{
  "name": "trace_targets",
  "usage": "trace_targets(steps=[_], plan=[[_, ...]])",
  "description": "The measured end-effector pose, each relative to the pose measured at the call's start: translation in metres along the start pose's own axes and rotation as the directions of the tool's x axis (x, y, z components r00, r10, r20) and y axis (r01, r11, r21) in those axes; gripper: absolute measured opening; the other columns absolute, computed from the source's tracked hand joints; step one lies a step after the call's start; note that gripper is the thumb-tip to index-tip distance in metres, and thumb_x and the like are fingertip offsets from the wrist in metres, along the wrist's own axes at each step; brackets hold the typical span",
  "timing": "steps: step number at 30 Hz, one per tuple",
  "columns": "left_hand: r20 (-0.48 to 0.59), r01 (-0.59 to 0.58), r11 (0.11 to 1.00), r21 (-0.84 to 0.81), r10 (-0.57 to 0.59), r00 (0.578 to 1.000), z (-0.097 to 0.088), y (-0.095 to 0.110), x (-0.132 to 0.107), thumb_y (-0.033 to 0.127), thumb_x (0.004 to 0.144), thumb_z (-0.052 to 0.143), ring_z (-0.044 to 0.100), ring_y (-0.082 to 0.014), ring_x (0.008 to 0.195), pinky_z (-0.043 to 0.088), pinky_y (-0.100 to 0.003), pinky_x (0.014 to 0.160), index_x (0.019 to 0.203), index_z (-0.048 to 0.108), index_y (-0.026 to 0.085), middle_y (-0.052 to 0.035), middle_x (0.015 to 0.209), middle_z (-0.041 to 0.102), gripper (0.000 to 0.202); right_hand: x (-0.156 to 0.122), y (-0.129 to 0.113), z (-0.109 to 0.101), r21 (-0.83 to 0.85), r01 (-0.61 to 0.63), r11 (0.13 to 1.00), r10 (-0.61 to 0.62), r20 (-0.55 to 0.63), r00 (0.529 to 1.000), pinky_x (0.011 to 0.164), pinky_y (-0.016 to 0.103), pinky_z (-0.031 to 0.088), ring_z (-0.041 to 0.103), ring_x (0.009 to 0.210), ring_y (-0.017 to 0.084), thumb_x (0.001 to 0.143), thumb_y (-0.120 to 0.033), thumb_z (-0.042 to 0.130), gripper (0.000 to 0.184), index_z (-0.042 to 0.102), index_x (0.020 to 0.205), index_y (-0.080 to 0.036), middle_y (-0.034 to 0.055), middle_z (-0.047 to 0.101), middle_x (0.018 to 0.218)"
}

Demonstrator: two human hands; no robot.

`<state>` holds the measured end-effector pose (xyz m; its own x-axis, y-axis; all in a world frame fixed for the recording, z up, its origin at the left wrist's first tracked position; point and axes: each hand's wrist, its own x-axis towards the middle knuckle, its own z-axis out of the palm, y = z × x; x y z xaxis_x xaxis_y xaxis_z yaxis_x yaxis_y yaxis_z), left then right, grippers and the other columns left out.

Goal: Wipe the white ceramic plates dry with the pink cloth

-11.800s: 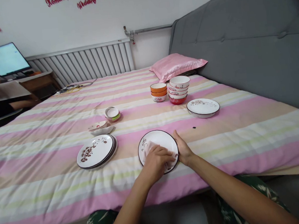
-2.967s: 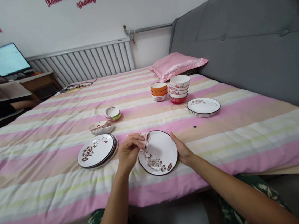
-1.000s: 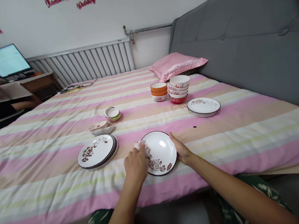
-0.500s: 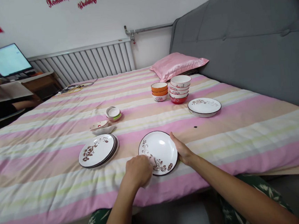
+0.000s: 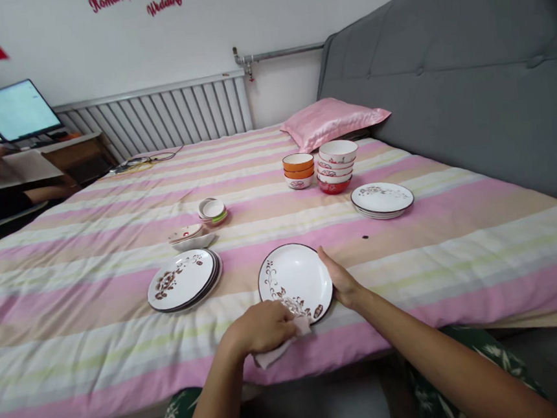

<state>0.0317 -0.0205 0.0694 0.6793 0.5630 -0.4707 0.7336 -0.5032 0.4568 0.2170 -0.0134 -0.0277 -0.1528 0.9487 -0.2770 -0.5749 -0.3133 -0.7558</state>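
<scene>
One plate [image 5: 300,273] in play: left hand [image 5: 266,326] clutches a pale cloth [image 5: 275,353] at its near rim, right hand [image 5: 342,283] grasps its right edge!

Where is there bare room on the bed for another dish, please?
Bare sheet lies between the small bowls and the orange bowls, and between the right forearm and the headboard. It is crowded by the pillow and taller bowl stack, and at the plate near the left hand and cloth.
</scene>
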Motion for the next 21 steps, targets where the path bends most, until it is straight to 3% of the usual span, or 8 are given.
trace_targets(steps=[2,4,7,10,12,14,16,21], plan=[[0.046,-0.119,0.987,-0.106,0.124,0.991,-0.002,0.0,-0.001,0.023,0.075,0.044,0.054,-0.0152,0.062,0.038,-0.023,0.056,0.072,0.065,0.015,-0.0015,0.067,0.063,0.022,0.0,0.0,-0.001,0.002,0.005,1.0,-0.005,0.01,1.0,0.093,0.039,0.044,0.062,0.098,0.023,0.081,-0.06,0.04,0.056,0.06,0.107,-0.015,0.0097,0.067,0.104],[-0.014,-0.251,0.943,-0.217,0.254,0.967,-0.004,0.0,-0.001,0.021,0.079,0.042,0.057,-0.0158,0.071,0.042,-0.023,0.064,0.09,0.065,0.017,-0.0006,0.079,0.066,0.026,0.001,0.0,-0.002,-0.003,0.004,1.0,-0.004,0.022,1.0,0.092,0.04,0.044,0.062,0.097,0.024,0.081,-0.061,0.039,0.057,0.06,0.108,-0.015,0.01,0.067,0.104],[-0.37,-0.349,0.899,-0.264,0.24,0.898,-0.004,0.002,0.003,0.023,0.085,0.039,0.056,-0.0189,0.097,0.041,-0.028,0.085,0.121,0.051,0.02,-0.0031,0.111,0.061,0.038,0.002,0.0,-0.003,-0.02,-0.002,1.0,0.003,0.045,0.999,0.091,0.041,0.045,0.063,0.096,0.024,0.082,-0.061,0.038,0.059,0.058,0.111,-0.015,0.0106,0.067,0.105],[-0.711,-0.248,0.956,-0.155,0.066,0.7,0.001,-0.001,0.013,0.025,0.085,0.04,0.052,-0.0222,0.107,0.039,-0.035,0.091,0.133,0.035,0.019,-0.0088,0.123,0.054,0.049,0.003,0.001,-0.003,-0.023,0.025,0.999,-0.023,0.067,0.997,0.091,0.041,0.045,0.063,0.095,0.024,0.082,-0.06,0.038,0.057,0.058,0.112,-0.015,0.0102,0.067,0.106],[-0.824,-0.115,0.993,-0.038,0.034,0.566,0.006,-0.006,0.023,0.024,0.083,0.044,0.055,-0.0247,0.1,0.042,-0.039,0.086,0.135,0.03,0.014,-0.0127,0.115,0.057,0.055,0.003,0.001,-0.003,-0.019,0.04,0.999,-0.038,0.086,0.996,0.091,0.041,0.045,0.063,0.095,0.024,0.083,-0.059,0.037,0.056,0.057,0.113,-0.016,0.0101,0.066,0.107],[-0.873,-0.015,0.995,0.096,0.092,0.48,0.013,-0.013,0.035,0.021,0.079,0.046,0.055,-0.0268,0.096,0.043,-0.042,0.084,0.135,0.029,0.009,-0.0153,0.108,0.058,0.059,0.003,0.001,-0.004,-0.022,0.034,0.999,-0.032,0.092,0.995,0.09,0.041,0.045,0.064,0.095,0.024,0.083,-0.059,0.037,0.056,0.058,0.112,-0.016,0.0103,0.067,0.106],[-0.866,0.062,0.978,0.2,0.147,0.479,0.023,-0.018,0.047,0.017,0.077,0.046,0.054,-0.0287,0.099,0.043,-0.045,0.085,0.133,0.031,0.006,-0.017,0.108,0.058,0.059,0.004,0.002,-0.004,-0.02,0.026,0.999,-0.024,0.089,0.996,0.089,0.042,0.045,0.064,0.094,0.024,0.083,-0.059,0.037,0.056,0.057,0.113,-0.016,0.0105,0.067,0.104],[-0.764,0.053,0.925,0.375,0.276,0.582,0.049,-0.017,0.07,0.017,0.078,0.046,0.029,-0.0292,0.13,0.031,-0.045,0.103,0.135,0.026,0.006,-0.0195,0.138,0.036,0.062,0.006,0.003,-0.004,0.041,0.009,0.999,-0.014,0.138,0.99,0.092,0.041,0.044,0.06,0.103,0.023,0.084,-0.058,0.036,0.056,0.056,0.114,-0.015,0.0103,0.066,0.106]])
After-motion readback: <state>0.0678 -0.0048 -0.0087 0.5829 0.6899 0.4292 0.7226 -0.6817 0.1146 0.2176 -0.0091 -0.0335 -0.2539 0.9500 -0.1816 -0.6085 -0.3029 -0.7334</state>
